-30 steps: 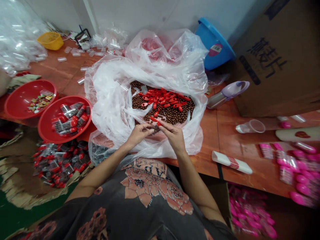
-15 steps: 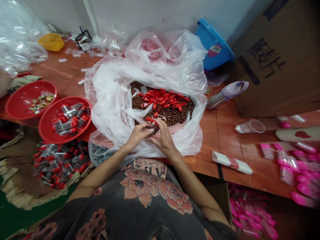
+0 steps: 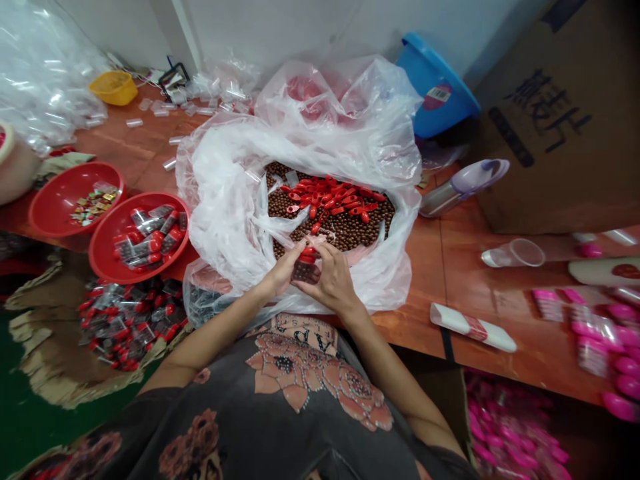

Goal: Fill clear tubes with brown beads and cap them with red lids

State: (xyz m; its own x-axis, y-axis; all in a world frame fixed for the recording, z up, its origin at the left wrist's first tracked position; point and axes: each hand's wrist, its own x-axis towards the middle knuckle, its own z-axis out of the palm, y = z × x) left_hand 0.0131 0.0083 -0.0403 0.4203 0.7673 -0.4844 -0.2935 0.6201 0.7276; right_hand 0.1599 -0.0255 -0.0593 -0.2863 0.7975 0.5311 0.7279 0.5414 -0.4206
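Both hands are at the near side of the spread-open plastic bag [image 3: 220,173], and here's the small red-capped container [image 3: 306,270], dark inside, gripped between the left hand [image 3: 281,272] and the right hand [image 3: 334,275]. Beneath it all runs a reddish-brown table [image 3: 425,273], backed by a pale wall [image 3: 320,30]. Brown balls [image 3: 350,235] fill the bag's opening, red plastic pieces [image 3: 345,195] heaped on top.

Now the edges! The table's front edge passes close to the body, the bag slumped near it. On the left, a red bowl [image 3: 117,269] of filled containers crowds the bag and hangs by the edge. Over right, a strip of tabletop separates the bag from a white packet [image 3: 473,327] and a clear cup [image 3: 527,253]. Behind, a blue tub [image 3: 425,77] and a big cardboard box [image 3: 555,180] close off the far right.
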